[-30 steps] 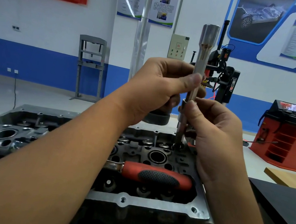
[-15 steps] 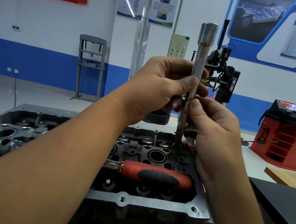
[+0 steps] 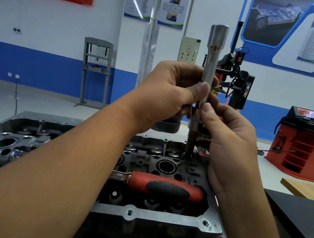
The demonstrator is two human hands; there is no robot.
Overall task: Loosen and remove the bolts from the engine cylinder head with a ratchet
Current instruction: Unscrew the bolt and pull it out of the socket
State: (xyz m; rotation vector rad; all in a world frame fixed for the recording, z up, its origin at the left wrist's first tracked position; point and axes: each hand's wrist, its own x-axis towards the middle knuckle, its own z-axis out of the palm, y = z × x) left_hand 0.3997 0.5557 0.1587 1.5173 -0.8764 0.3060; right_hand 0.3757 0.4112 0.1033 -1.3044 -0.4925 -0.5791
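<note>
A grey cast-aluminium engine cylinder head fills the near foreground. A ratchet with a red and black rubber handle lies loose across its middle, touched by neither hand. Just beyond it, the right hand pinches the lower part of a long, upright, silver steel extension bar with a socket end, thumb and fingertips curled round the shaft. The left hand grips the same bar just above, its thumb pressed against the metal. The bar's foot stands in a bolt hole at the far right of the cylinder head. Over the last second the bar has sunk a little and the hands have shifted around it, which suggests finger-spinning of an already loosened bolt; the bolt itself is hidden. Farther off stand an orange wheel balancer and a blue-striped wall.
</note>
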